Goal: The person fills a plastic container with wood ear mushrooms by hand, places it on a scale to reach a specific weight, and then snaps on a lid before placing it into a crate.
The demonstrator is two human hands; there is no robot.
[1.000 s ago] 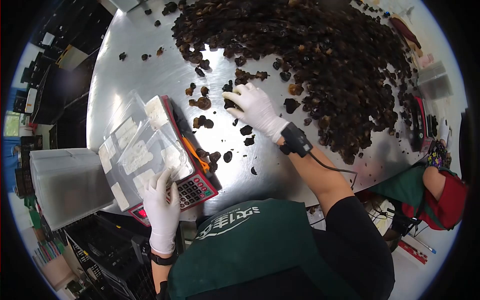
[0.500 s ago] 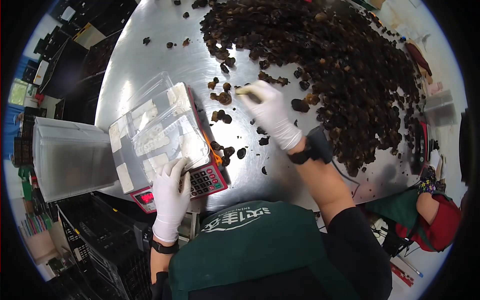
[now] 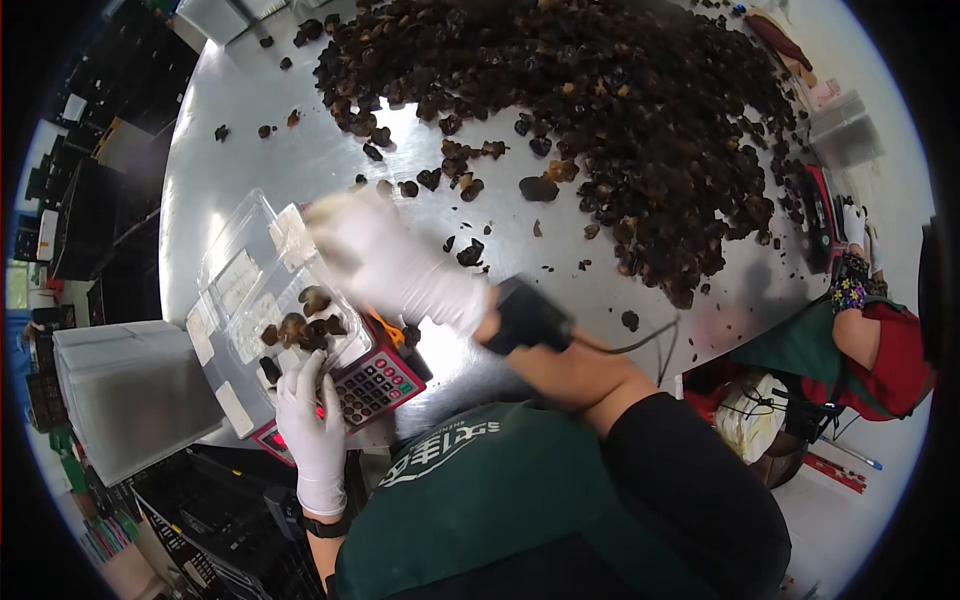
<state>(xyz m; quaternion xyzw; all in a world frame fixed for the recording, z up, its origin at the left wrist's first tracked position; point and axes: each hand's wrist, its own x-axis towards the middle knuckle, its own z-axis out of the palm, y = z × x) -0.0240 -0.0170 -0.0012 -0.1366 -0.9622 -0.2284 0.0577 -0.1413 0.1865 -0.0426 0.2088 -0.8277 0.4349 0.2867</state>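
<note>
A clear plastic clamshell box [image 3: 262, 285] lies open on a red-edged scale [image 3: 375, 385] with a keypad. Several brown, wrinkled dark pieces [image 3: 295, 330] are inside its near half. My left hand [image 3: 312, 425], white-gloved, rests at the box's near edge, fingers bent; what it holds, if anything, is hidden. My right hand [image 3: 365, 240], also gloved and blurred by motion, is over the right side of the box; its fingers are smeared. A big heap of the same dark pieces [image 3: 560, 90] covers the far part of the metal table [image 3: 240, 165].
Stacked clear boxes [image 3: 135, 390] stand left of the scale. Black crates [image 3: 220, 530] are below them. At the right, a person in a red sleeve [image 3: 880, 350] works near another scale [image 3: 822, 215]. Loose pieces lie between heap and scale.
My right hand has moved left from the table to the box. Dark pieces now show in the box, which looked empty before. The view has shifted.
</note>
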